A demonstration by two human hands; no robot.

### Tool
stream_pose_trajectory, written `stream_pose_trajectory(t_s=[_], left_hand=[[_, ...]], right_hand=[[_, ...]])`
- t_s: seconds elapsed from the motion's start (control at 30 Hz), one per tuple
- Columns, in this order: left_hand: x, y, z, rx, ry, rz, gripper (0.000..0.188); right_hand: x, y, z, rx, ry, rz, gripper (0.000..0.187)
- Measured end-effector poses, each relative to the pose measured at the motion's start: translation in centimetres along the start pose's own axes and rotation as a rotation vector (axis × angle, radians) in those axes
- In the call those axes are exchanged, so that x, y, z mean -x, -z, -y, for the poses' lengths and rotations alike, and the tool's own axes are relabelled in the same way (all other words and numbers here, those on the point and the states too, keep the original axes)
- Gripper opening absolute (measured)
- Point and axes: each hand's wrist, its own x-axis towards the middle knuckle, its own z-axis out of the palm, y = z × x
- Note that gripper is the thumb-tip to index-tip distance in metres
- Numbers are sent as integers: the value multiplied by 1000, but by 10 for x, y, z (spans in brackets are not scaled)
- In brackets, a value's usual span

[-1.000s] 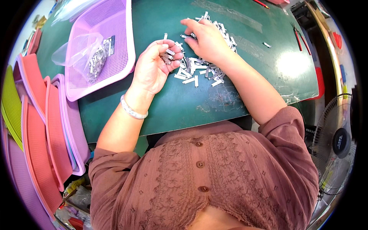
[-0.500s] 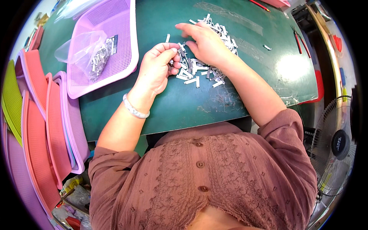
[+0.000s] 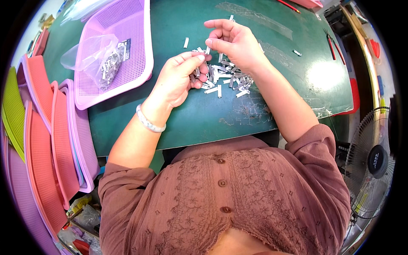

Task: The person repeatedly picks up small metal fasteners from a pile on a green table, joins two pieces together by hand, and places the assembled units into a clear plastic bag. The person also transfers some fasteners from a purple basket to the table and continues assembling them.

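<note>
Left hand: this hand (image 3: 180, 76) is curled mostly closed, thumb over fingers, cradling a few small silver-grey oblong pieces (image 3: 197, 73), seemingly metal; the cupped palm probably stops them spilling.
Right hand: this one (image 3: 240, 44) hangs half open above the heap, fingers loosely bent; one silver oblong piece (image 3: 208, 50) sits at its thumb tip, though I can't tell whether it's gripped.
Heap: the loose pile of silver oblong pieces (image 3: 229, 74) lies on the green tabletop (image 3: 191, 123) below both hands, presumably for short reaches.
Stray piece: another silver oblong (image 3: 186, 42) lies apart, beyond the left hand.
Basket: the lilac perforated plastic basket (image 3: 106, 100) stands leftward, holding a clear plastic bag (image 3: 87, 53) of similar pieces, perhaps to keep them separate.
</note>
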Motion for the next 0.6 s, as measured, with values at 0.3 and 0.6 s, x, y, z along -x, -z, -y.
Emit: stream_pose_trajectory(t_s=[0.3,0.6], left_hand=[[1,0,1,73,-16,52,19],[-2,4,2,110,-10,49,19]], right_hand=[[7,-3,-3,-21,116,-20,34],[11,1,0,-97,84,19,33]])
